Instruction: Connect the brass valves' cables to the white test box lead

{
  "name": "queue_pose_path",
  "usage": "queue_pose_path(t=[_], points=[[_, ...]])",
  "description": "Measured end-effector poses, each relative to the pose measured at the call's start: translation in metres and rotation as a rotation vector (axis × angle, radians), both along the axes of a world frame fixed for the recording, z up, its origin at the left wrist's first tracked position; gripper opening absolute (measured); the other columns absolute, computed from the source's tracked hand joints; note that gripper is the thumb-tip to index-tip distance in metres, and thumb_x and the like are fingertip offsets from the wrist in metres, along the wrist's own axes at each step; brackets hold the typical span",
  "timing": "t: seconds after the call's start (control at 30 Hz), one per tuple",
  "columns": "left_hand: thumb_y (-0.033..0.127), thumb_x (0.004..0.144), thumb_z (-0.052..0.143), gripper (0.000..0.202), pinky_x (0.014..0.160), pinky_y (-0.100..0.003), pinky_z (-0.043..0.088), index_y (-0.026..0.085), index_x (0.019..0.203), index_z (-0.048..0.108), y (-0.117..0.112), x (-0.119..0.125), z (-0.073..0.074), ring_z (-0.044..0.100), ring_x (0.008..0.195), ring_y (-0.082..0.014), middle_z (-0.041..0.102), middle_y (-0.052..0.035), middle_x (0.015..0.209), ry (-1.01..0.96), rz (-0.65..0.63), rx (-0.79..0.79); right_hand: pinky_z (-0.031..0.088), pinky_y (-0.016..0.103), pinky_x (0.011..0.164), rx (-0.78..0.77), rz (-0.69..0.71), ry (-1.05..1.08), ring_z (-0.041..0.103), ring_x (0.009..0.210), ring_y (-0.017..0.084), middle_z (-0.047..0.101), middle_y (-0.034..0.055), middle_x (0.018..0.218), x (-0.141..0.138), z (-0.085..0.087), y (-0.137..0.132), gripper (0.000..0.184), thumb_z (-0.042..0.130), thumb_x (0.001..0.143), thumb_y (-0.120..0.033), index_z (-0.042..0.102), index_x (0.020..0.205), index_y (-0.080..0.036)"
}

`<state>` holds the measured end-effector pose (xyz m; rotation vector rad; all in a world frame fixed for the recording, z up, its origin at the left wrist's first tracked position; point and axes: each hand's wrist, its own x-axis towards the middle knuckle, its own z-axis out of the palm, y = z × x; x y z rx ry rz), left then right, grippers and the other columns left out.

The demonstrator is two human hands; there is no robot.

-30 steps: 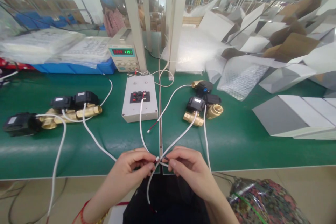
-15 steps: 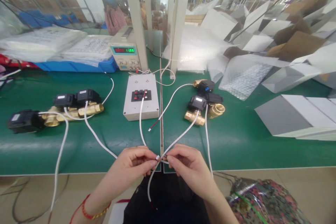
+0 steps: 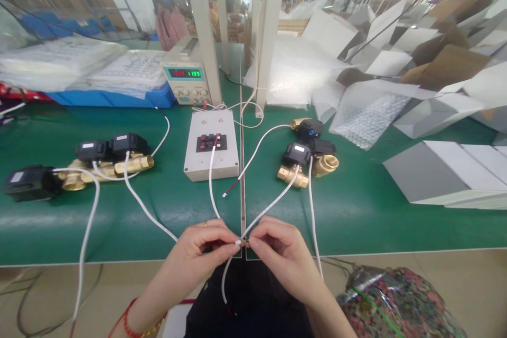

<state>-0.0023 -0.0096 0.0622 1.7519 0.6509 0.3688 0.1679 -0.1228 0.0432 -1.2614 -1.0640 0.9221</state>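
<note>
My left hand (image 3: pixel 202 251) and my right hand (image 3: pixel 277 251) meet at the table's front edge, each pinching thin white cable ends where they cross (image 3: pixel 242 242). One white cable (image 3: pixel 212 179) runs up to the white terminal box (image 3: pixel 212 145). Another white cable (image 3: pixel 273 202) leads to a brass valve with a black actuator (image 3: pixel 295 163). A loose cable tail (image 3: pixel 224 288) hangs down below my hands over my lap.
Three brass valves with black actuators (image 3: pixel 79 166) lie at the left with white cables trailing off the green table (image 3: pixel 356 216). A power supply (image 3: pixel 184 82) shows green digits. Bubble wrap (image 3: pixel 364 116) and white boxes (image 3: pixel 443 171) fill the right side; a patterned bag (image 3: pixel 396 303) sits lower right.
My fingertips have drawn closer together on the cable ends and shifted slightly up. The view has shifted a little; nothing on the table moved.
</note>
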Motion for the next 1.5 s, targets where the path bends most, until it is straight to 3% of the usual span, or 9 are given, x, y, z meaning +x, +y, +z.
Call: queue_pose_path(t=[0.13, 0.33, 0.47, 0.83, 1.0, 1.17, 1.5], points=[[0.021, 0.086, 0.071, 0.014, 0.063, -0.020, 0.051, 0.022, 0.077, 0.082, -0.003, 0.001, -0.003, 0.066, 0.068, -0.0148, 0.072, -0.0027, 0.072, -0.077, 0.047, 0.104, 0.034, 0.027, 0.058, 0.020, 0.006, -0.030, 0.049, 0.065, 0.016, 0.055, -0.0001, 0.070, -0.001, 0.002, -0.001, 0.021, 0.062, 0.092, -0.022, 0.068, 0.072, -0.018], [0.008, 0.088, 0.069, 0.021, 0.062, -0.014, 0.054, 0.023, 0.085, 0.083, -0.013, 0.004, -0.008, 0.069, 0.065, -0.0111, 0.074, -0.0001, 0.074, -0.231, 0.089, 0.427, 0.033, 0.026, 0.056, 0.066, -0.025, -0.066, 0.048, 0.062, 0.016, 0.052, -0.0010, 0.067, -0.003, 0.003, -0.001, 0.023, 0.059, 0.091, -0.019, 0.064, 0.068, -0.019], [0.005, 0.089, 0.068, 0.022, 0.063, -0.011, 0.054, 0.023, 0.090, 0.081, -0.018, 0.004, -0.011, 0.070, 0.066, -0.0089, 0.073, 0.0011, 0.076, -0.244, 0.115, 0.549, 0.034, 0.025, 0.054, 0.081, -0.029, -0.093, 0.049, 0.061, 0.015, 0.052, -0.0012, 0.067, -0.004, 0.000, -0.001, 0.022, 0.058, 0.091, -0.017, 0.063, 0.069, -0.019], [0.003, 0.090, 0.069, 0.022, 0.066, -0.012, 0.054, 0.022, 0.097, 0.078, -0.020, -0.002, -0.018, 0.069, 0.070, -0.0083, 0.072, 0.0013, 0.081, -0.225, 0.112, 0.606, 0.033, 0.022, 0.049, 0.090, -0.055, -0.152, 0.047, 0.057, 0.013, 0.049, -0.0022, 0.064, -0.006, 0.003, -0.001, 0.022, 0.055, 0.087, -0.015, 0.059, 0.066, -0.019], [0.001, 0.090, 0.066, 0.024, 0.068, -0.011, 0.053, 0.022, 0.097, 0.076, -0.020, 0.001, -0.013, 0.069, 0.071, -0.0073, 0.071, 0.0022, 0.082, -0.223, 0.115, 0.604, 0.032, 0.023, 0.049, 0.082, -0.068, -0.185, 0.046, 0.056, 0.013, 0.047, -0.0024, 0.064, -0.007, 0.003, -0.001, 0.022, 0.054, 0.087, -0.015, 0.056, 0.065, -0.019], [0.008, 0.093, 0.067, 0.017, 0.067, -0.011, 0.054, 0.021, 0.100, 0.076, -0.018, 0.002, -0.009, 0.069, 0.071, -0.0082, 0.071, 0.0013, 0.082, -0.248, 0.079, 0.587, 0.032, 0.022, 0.050, 0.099, -0.054, -0.185, 0.045, 0.057, 0.013, 0.047, -0.0028, 0.064, -0.005, 0.003, 0.001, 0.021, 0.053, 0.087, -0.015, 0.056, 0.066, -0.019], [0.013, 0.097, 0.067, 0.012, 0.068, -0.010, 0.055, 0.018, 0.099, 0.078, -0.017, 0.003, -0.014, 0.068, 0.070, -0.0063, 0.070, 0.0013, 0.079, -0.284, 0.106, 0.663, 0.031, 0.020, 0.051, 0.138, -0.024, -0.131, 0.045, 0.059, 0.012, 0.048, -0.0028, 0.068, -0.005, 0.001, 0.001, 0.022, 0.053, 0.090, -0.013, 0.057, 0.069, -0.019]])
